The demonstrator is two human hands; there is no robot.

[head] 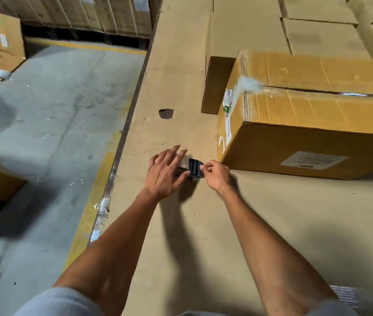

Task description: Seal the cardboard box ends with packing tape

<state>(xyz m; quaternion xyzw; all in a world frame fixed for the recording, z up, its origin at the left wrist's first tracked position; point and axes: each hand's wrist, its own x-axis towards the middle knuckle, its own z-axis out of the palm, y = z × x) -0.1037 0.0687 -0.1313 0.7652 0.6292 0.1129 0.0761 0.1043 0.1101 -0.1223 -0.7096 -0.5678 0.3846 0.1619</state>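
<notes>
A dark blue packing tape dispenser [195, 168] with a pale roll lies on the flat brown cardboard counter [203, 236], just beside the near corner of a large yellow-brown cardboard box [306, 124]. The left hand [166, 173] rests over it, fingers spread. The right hand [215, 173] has its grip pinched at the dispenser's right edge.

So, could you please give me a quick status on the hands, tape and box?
Left hand flat on blue tape dispenser. Right hand pinching tape end at it. Brown cardboard box beside, untouched. Nothing in the way.
</notes>
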